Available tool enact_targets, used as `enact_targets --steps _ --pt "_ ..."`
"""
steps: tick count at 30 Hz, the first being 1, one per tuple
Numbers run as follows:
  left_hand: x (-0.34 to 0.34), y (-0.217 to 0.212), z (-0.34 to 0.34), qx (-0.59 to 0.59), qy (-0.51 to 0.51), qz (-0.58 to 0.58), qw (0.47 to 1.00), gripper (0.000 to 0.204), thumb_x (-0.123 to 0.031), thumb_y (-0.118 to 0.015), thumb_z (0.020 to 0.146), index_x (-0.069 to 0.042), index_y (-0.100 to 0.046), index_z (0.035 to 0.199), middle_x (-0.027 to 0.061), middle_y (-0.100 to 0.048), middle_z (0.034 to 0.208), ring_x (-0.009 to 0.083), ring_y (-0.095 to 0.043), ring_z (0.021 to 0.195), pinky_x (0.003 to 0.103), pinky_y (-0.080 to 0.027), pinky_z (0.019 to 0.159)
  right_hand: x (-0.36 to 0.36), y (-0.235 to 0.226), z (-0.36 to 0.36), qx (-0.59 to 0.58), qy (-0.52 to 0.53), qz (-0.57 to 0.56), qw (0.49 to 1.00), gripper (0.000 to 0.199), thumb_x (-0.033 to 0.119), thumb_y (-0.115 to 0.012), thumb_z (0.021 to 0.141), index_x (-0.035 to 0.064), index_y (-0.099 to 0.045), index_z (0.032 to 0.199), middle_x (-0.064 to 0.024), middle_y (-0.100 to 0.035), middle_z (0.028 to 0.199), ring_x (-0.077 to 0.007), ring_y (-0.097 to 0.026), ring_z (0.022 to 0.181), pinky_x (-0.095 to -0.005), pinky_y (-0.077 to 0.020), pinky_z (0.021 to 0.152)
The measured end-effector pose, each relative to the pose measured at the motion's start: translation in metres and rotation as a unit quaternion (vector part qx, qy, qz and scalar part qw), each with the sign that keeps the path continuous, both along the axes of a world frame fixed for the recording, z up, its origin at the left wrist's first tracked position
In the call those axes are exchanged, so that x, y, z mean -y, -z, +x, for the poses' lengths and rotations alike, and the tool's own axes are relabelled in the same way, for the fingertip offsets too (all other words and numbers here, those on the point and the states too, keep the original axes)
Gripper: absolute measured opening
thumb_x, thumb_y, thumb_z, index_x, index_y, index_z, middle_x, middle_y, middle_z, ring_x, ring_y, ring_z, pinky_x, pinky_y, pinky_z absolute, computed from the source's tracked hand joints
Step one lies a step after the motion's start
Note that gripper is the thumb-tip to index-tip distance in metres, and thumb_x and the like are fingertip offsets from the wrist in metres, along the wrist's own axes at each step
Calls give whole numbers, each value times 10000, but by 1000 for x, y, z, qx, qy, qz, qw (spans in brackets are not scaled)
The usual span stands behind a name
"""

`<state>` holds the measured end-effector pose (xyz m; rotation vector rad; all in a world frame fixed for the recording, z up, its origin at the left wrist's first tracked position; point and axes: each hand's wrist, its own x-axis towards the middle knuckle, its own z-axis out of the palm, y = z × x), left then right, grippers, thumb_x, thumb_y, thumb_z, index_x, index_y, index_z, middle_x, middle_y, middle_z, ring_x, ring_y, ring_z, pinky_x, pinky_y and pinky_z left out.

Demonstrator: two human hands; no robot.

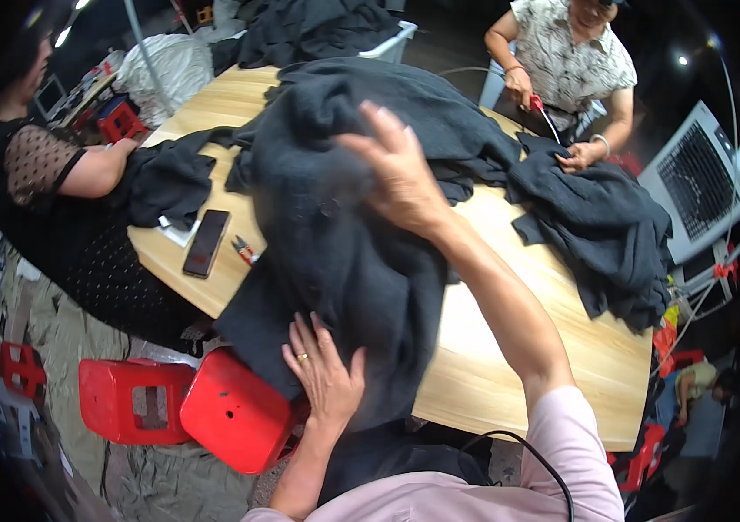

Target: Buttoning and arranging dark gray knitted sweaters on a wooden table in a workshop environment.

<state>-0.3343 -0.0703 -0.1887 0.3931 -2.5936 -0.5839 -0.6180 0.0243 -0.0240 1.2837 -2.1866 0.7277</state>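
Observation:
A dark charcoal garment (pixel 335 252) with a few buttons lies bunched over the wooden table and hangs off its near edge. My left hand (pixel 326 370) rests flat on the lower, hanging part, its fingers spread, a ring on one of them. My right hand (pixel 396 170) is farther up, over the garment's bunched upper part; its fingers are stretched apart and slightly blurred. Whether the right fingertips touch the cloth I cannot tell. To the left of the garment are a black phone (pixel 207 244) and small thread snips (pixel 244 250).
At the far right a co-worker (pixel 574 70) holds a red-handled tool (pixel 539 108) at another dark garment (pixel 592 230). A second person (pixel 48 191) stands at the left edge by more dark cloth (pixel 170 178). Red stools (pixel 235 413) stand below left; a grey air cooler (pixel 700 178) is at right.

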Motion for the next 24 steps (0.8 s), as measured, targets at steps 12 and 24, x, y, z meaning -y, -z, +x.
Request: enact_targets --steps 12,24 --pt "-21 -41 -60 107 168 -41 979 1027 -672 -861 820 -279 -487 1692 317 -195 1788 630 -155 1611 852 -205 1188 -110 171 -49 272 129 -21 953 395 236 -749 1043 60 -702 1393 -210 -592 1547 -373 -698 1282 -450 -578 1075" --pt "-10 -15 -104 102 167 -56 979 670 -507 -808 879 -208 -718 1472 203 -265 1807 539 -262 1605 798 -215 1212 -95 92 -202 23 312 -8 950 534 78 -654 909 226 -752 1412 -224 -597 1583 -482 -703 1247 -532 -589 1072"
